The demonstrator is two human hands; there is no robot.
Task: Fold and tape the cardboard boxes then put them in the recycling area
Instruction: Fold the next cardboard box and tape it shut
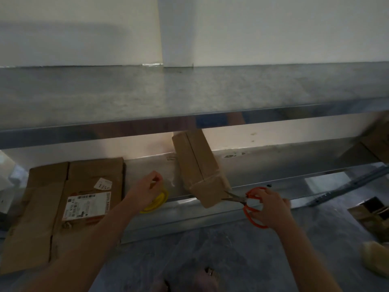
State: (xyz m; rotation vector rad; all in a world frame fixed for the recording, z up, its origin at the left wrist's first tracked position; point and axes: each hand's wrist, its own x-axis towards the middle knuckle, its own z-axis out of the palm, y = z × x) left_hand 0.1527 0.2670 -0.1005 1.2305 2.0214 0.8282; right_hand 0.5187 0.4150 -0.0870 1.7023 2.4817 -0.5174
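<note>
Looking down from the head camera, the right hand (268, 204) has its grip clamped on the orange handles of a pair of scissors (237, 199), fingers curled through the loops. The blades are slightly parted and their tips meet the near right corner of the folded cardboard box (200, 165). That box stands tilted on the lower shelf (284, 159); its top end is tucked under the front rim of the steel surface (189, 91), and its near end juts past the shelf's front edge, just left of the scissors. Glossy tape wraps its lower part. The left hand (146, 187) is just left of the box and apart from it, directly over a yellow tape roll (156, 202). Its fingers are curled, with thumb and forefinger pinched together, but I cannot tell whether this grip holds the tape's end or the roll itself. A pale clear strip shows faintly between this hand and the box. Left of the roll lies a flattened cardboard box (88, 175) bearing a white shipping label (86, 205) and a small handwritten tag (104, 183). More cardboard (372, 218) lies on the grey floor (231, 249) at the far right, well apart from both hands. A white wall (273, 28) rises behind the surface.
</note>
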